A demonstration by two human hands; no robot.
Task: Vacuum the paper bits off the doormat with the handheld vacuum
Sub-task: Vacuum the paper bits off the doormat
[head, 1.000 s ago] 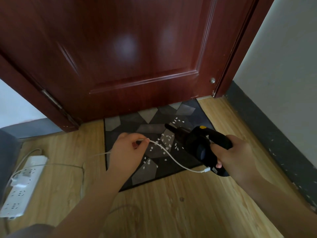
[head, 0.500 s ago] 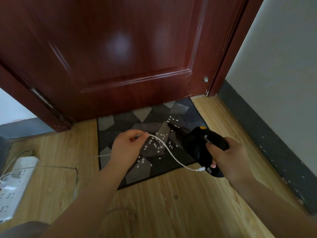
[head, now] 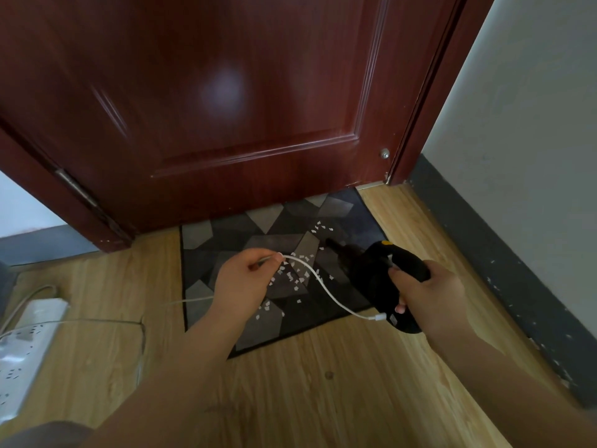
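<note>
A dark doormat (head: 226, 234) with grey geometric patches lies on the wood floor against the door. Small white paper bits (head: 295, 279) are scattered over its middle and right part. My right hand (head: 426, 295) grips a black handheld vacuum (head: 378, 273) with a yellow button, held over the mat's right side, nozzle pointing toward the door. A white cable (head: 326, 291) runs from the vacuum's rear end to my left hand (head: 245, 279), which pinches it above the mat's centre.
A dark red door (head: 226, 108) stands shut behind the mat. A white power strip (head: 26, 347) with cords lies on the floor at the left. A grey wall with dark baseboard (head: 504, 279) runs along the right. Wood floor (head: 323, 383) lies in front.
The view has shifted so the scene sits slightly left and lower. Both hands keep their hold; the vacuum and cable stay over the mat in nearly the same pose.
</note>
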